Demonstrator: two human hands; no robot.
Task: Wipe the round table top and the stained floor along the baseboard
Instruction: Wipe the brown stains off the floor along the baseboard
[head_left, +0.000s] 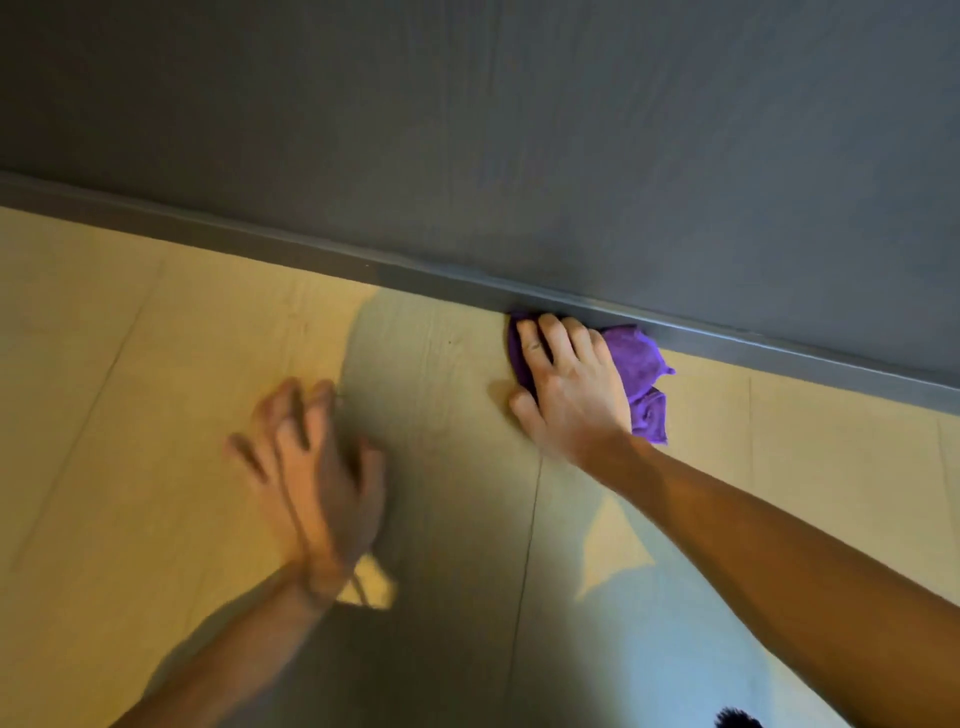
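A purple cloth (641, 364) lies bunched on the light wooden floor (156, 364), tight against the grey baseboard (311, 254). My right hand (569, 384) presses flat on the cloth, fingertips touching the baseboard. My left hand (311, 467) is blurred, fingers spread, palm down over the floor to the left and holding nothing. No stain is plain to see. The round table is out of view.
A dark grey wall (519, 130) rises behind the baseboard, which runs diagonally from upper left to right. A shadow falls across the floor between my arms. A dark tuft (735, 719) pokes in at the bottom edge.
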